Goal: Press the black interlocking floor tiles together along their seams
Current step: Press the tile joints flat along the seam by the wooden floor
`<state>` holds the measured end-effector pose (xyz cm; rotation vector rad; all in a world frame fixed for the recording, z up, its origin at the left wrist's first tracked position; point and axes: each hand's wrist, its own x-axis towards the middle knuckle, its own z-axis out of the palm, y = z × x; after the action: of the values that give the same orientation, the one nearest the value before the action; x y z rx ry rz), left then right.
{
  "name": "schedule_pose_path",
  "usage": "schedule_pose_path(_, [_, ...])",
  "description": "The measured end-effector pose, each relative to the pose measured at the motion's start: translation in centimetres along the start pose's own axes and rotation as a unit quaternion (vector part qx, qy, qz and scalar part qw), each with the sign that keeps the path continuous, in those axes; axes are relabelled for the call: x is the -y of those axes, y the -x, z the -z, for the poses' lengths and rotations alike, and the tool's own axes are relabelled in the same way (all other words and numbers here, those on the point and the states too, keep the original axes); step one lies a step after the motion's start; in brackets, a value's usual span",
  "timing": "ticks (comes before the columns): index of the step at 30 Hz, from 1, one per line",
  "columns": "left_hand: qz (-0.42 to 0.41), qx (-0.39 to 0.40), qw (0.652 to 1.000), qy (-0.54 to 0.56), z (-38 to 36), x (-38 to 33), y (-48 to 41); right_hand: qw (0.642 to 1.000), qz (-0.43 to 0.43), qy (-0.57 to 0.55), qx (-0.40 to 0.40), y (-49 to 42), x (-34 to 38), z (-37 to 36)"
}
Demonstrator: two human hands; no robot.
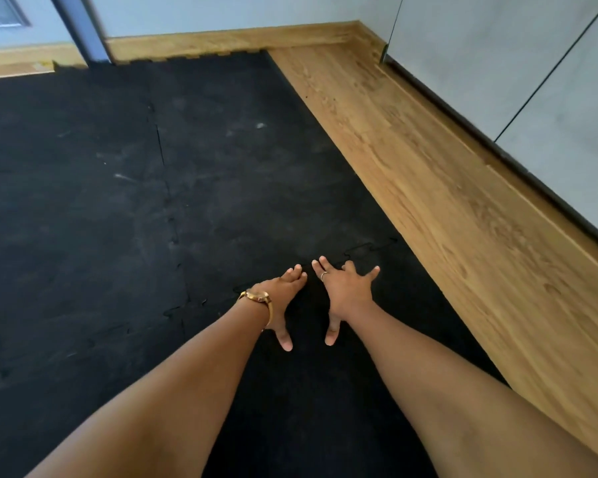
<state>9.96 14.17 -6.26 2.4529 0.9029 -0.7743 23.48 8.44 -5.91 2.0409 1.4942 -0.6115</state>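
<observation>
Black interlocking floor tiles (221,174) cover most of the floor. A jigsaw seam (370,251) runs left to right just past my fingertips, and another seam (168,205) runs away from me at the left. My left hand (283,300), with a gold watch on its wrist, lies flat on the tile, fingers spread. Beside it my right hand (347,293), wearing a ring, also rests flat with splayed fingers reaching the seam. Neither hand holds anything.
A strip of bare wooden floor (428,174) runs along the right of the tiles, bordered by grey cabinet doors (518,63). A wooden skirting board (228,39) and a door frame (80,29) stand at the far wall.
</observation>
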Motion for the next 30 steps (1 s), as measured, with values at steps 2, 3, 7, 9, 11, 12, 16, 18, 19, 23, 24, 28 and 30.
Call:
schedule_pose_path(2, [-0.004,-0.013,1.000,-0.014,-0.4,-0.2,0.2,1.000,-0.014,-0.012,-0.006,0.4,0.4,0.1])
schedule_pose_path(3, [-0.006,-0.029,0.999,-0.031,-0.9,-0.3,0.6,0.999,-0.024,-0.021,-0.010,0.6,0.8,0.0])
schedule_pose_path(7, [-0.001,-0.082,0.993,-0.085,-5.7,1.5,4.0,0.993,-0.082,-0.079,-0.040,2.5,3.6,-0.3])
schedule_pose_path(9, [-0.007,-0.041,0.993,-0.112,-6.5,3.1,5.9,0.988,-0.090,-0.123,-0.035,3.6,4.7,-0.6])
schedule_pose_path(11, [-0.015,0.010,0.992,-0.126,-5.2,5.2,7.7,0.980,-0.061,-0.191,0.022,4.7,6.0,-1.1])
schedule_pose_path(12, [0.001,0.016,0.994,-0.109,-4.7,6.4,8.8,0.974,-0.033,-0.216,0.055,5.4,7.0,-1.6])
schedule_pose_path(16, [0.098,-0.040,0.994,-0.008,-5.3,10.0,11.5,0.973,-0.015,-0.220,0.072,7.2,11.4,-3.7])
schedule_pose_path(18, [0.106,-0.042,0.993,-0.011,-5.4,10.0,11.3,0.976,-0.040,-0.210,0.044,7.1,12.5,-4.0])
schedule_pose_path(19, [0.109,-0.049,0.993,-0.018,-5.1,9.8,11.0,0.976,-0.046,-0.209,0.034,7.0,12.7,-4.0])
schedule_pose_path(23, [0.133,-0.067,0.989,-0.022,-6.5,9.5,10.1,0.975,-0.058,-0.213,0.026,6.5,12.9,-4.2])
schedule_pose_path(24, [0.136,-0.067,0.988,-0.026,-7.2,9.5,10.1,0.975,-0.060,-0.211,0.027,6.6,13.0,-4.2])
schedule_pose_path(28, [0.141,-0.076,0.987,-0.002,-7.1,9.3,10.5,0.977,-0.060,-0.204,0.029,6.7,13.2,-3.8])
schedule_pose_path(30, [0.144,-0.093,0.985,-0.033,-6.5,8.7,10.6,0.978,-0.056,-0.199,0.031,7.1,13.3,-3.8])
